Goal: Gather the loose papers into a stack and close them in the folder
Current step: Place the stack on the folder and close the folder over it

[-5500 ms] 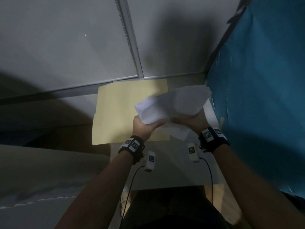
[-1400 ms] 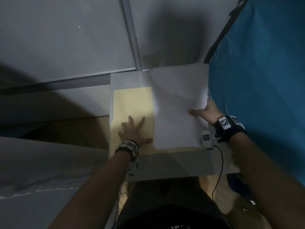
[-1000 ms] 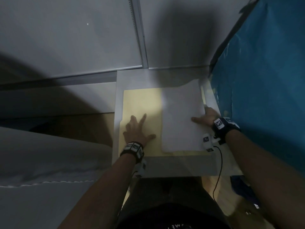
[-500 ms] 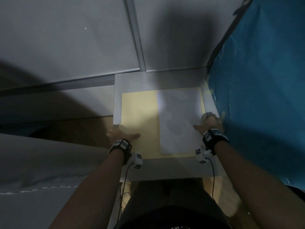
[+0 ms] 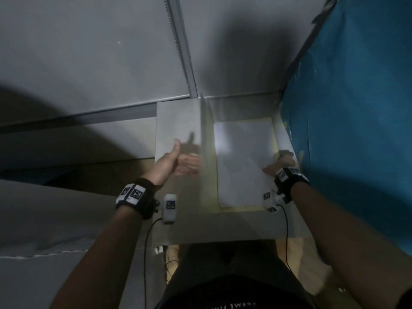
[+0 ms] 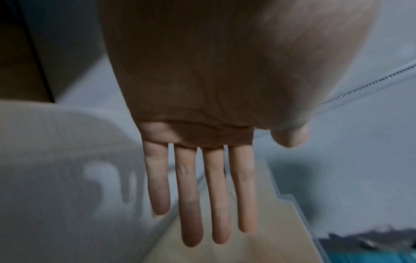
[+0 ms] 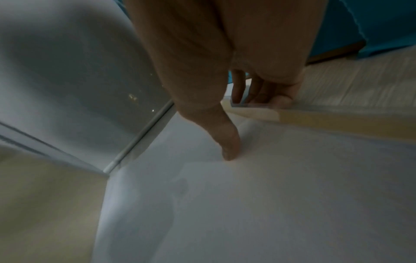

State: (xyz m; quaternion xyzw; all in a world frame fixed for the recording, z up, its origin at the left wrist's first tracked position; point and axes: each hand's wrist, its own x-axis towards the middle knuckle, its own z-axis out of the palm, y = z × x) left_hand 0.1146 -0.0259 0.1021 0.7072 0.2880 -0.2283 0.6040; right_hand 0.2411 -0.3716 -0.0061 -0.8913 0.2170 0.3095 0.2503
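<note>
Where head view blurs, thumb point(image 7: 228, 151) on papers point(image 7: 247, 204)

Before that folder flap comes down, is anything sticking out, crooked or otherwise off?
Slightly. The paper stack sits a little askew on the folder, its near edge reaching almost to the folder's front edge. The right hand holds the right edge down; the left hand lifts the flap.

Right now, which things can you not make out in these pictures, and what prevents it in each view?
- Head view: the folder flap is blurred by motion; its exact tilt is unclear.
- Head view: the left hand fingertips lie behind the flap.
- Head view: the number of sheets in the paper stack is too fine to count.
- Right wrist view: the right hand fingers are hidden past the folder edge.
</note>
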